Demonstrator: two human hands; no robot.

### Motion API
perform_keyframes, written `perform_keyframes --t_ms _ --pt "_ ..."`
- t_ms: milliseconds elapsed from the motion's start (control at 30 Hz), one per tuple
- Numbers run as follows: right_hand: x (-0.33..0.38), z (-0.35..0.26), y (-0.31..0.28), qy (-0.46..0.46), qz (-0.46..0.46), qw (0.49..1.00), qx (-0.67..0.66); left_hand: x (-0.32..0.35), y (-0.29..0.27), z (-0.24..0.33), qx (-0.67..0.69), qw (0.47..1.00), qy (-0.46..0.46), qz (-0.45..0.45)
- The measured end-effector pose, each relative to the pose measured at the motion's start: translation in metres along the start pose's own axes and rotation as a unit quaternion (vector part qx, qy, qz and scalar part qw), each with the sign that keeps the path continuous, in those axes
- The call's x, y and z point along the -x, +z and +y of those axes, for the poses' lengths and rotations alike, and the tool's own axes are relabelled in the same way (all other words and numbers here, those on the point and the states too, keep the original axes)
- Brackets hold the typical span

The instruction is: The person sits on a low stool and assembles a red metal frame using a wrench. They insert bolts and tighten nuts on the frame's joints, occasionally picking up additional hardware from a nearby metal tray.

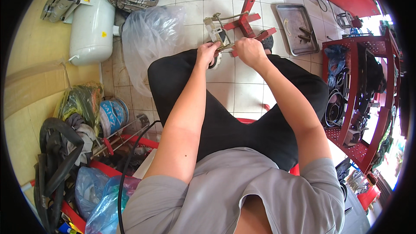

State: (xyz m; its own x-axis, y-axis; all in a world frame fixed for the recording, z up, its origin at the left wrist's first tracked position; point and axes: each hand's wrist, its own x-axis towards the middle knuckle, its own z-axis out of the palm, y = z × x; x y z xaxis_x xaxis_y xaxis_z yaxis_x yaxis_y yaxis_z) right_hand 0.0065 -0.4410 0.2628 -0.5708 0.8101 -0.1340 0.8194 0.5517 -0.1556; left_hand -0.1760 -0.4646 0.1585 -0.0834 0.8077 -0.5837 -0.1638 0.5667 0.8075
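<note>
Between my knees, low over the tiled floor, is a greyish metal bracket (214,30) with bent rods. My left hand (208,53) is closed on its near end, thumb and fingers pinching the metal. To the right, my right hand (251,53) makes a fist around the end of a thin metal rod (227,47) that runs across from the bracket. Just beyond my hands a red metal stand (246,26) made of square bars rests on the floor; one bar reaches past my right knuckles. My fingers hide part of the bracket and the rod's end.
A metal tray (297,30) with a few dark parts lies at the far right. Clear plastic sheeting (149,39) and a white tank (92,34) are on the left. A red shelf rack (362,99) stands right; a bucket (115,117) and black tubes (54,160) sit lower left.
</note>
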Motion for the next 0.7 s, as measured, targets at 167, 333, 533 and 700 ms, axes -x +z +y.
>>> perform_keyframes --t_ms 167,333,533,700 --pt "-0.001 -0.005 0.000 0.017 -0.003 1.000 0.010 -0.006 -0.004 -0.003 -0.012 1.000 -0.003 0.005" --pt "0.001 -0.012 -0.005 0.014 -0.022 0.999 0.034 -0.004 -0.002 -0.003 -0.010 1.000 -0.005 -0.001" --pt "-0.002 -0.015 -0.001 -0.011 -0.013 0.998 0.052 -0.004 -0.002 -0.002 -0.015 1.000 -0.006 0.003" --pt "-0.001 0.011 0.002 -0.033 0.026 0.999 -0.011 -0.004 -0.001 -0.002 0.023 1.000 -0.003 -0.011"
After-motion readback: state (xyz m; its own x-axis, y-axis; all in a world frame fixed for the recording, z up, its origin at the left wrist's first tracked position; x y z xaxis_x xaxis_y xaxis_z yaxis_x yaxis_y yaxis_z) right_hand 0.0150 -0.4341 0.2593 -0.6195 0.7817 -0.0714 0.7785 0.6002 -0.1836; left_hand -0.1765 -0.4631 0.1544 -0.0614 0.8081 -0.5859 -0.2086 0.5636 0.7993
